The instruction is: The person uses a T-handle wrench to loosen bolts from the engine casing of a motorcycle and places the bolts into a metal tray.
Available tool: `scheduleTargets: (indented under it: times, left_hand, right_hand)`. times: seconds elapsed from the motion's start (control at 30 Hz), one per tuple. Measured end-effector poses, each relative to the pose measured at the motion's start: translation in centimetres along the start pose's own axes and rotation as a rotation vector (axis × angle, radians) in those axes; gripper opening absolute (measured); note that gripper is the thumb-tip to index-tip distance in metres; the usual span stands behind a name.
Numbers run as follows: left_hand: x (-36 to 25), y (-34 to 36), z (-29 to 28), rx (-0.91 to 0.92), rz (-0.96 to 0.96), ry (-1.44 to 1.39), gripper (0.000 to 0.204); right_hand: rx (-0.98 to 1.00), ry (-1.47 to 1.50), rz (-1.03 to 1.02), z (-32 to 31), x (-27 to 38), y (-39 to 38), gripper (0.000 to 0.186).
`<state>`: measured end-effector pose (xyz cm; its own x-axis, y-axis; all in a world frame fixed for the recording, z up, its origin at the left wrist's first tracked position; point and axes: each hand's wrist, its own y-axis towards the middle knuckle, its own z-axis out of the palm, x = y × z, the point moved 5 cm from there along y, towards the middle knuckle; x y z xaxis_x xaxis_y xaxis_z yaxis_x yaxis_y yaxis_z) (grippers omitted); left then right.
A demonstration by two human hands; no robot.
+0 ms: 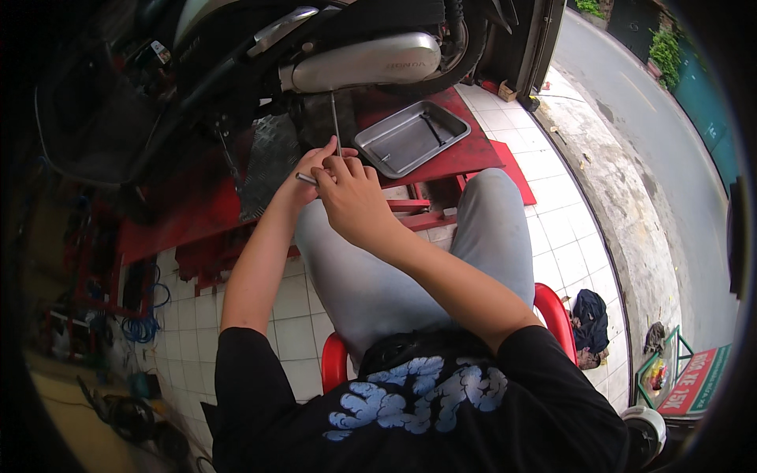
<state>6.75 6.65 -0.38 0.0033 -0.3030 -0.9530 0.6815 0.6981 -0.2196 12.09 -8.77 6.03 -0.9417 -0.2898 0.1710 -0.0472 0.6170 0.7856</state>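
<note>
A long metal tool (334,118), which looks like a T-handle wrench, runs down from beneath the silver engine cover (359,63) on a black motorbike (197,47) to its crossbar (307,179). My left hand (309,175) is closed around the handle, thumb raised beside the shaft. My right hand (351,189) lies over it from the right, fingers curled on the same tool. Just right of the shaft, a steel tray (411,166) holds a dark tool (432,126) and a small silver piece (382,155).
A red lift platform (173,226) carries the motorbike above my knees. I sit on a red seat (552,307). Blue hose (142,327) lies at lower left. Dark cloth (590,323) and a signboard (694,378) are at lower right, near the doorway threshold and street (670,158).
</note>
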Motion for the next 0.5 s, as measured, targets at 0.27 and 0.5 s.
scheduleTargets:
  times: [0.27,0.5]
  left_hand:
    - [2.1,3.2,0.2,-0.014,0.065,-0.162,0.072]
    - [-0.1,9.4,-4.0,-0.639,0.447,0.101,0.045]
  right_hand:
    - [0.072,0.395,0.080,0.5,-4.5,-4.3,0.027]
    - [-0.140,0.789,0.597,-0.9,-8.8,-6.8,0.014]
